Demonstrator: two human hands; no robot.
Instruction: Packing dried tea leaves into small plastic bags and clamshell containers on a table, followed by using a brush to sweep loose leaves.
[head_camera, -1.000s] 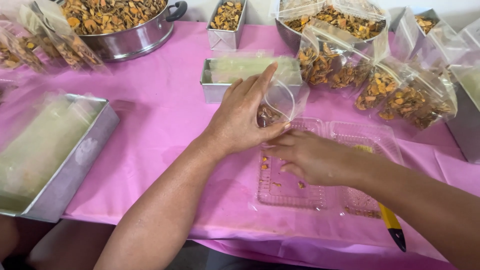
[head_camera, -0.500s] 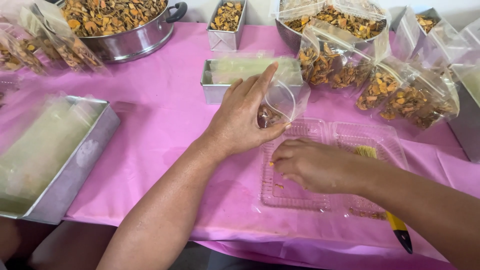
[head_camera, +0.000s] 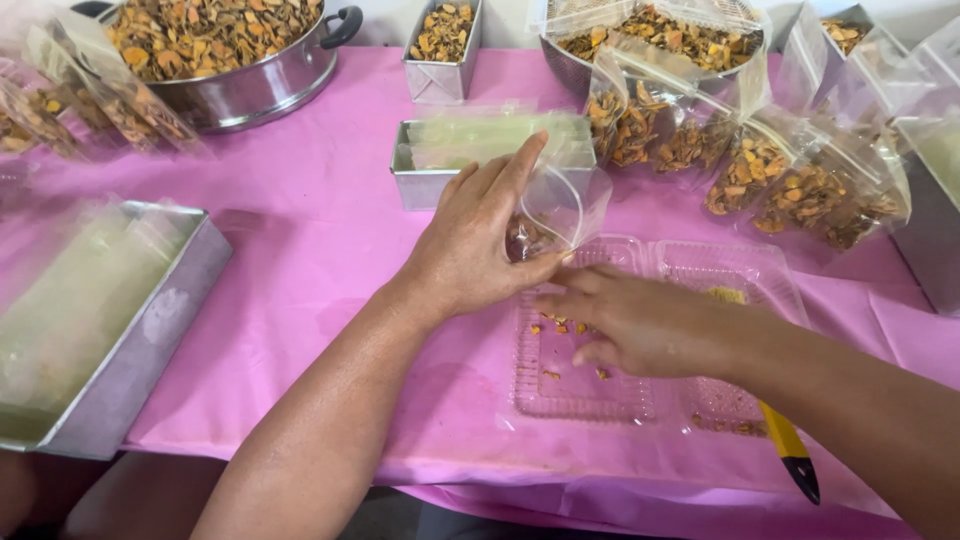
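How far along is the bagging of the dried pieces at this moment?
Done: several filled bags lie at the far right. In hand: the left hand holds a small clear bag open, a little inside, while the right hand rests over the clear tray with loose pieces. Left: the big pot remains heaped, and empty bags wait in a tin.

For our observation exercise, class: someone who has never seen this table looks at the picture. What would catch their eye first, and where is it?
First the two bare hands at the centre: the left hand holds a small clear bag open, and the right hand rests over a clear plastic tray scattered with orange-brown crumbs. Next, the bright pink tablecloth. Behind stand a steel pot heaped with dried orange pieces, far left, and filled bags, right.
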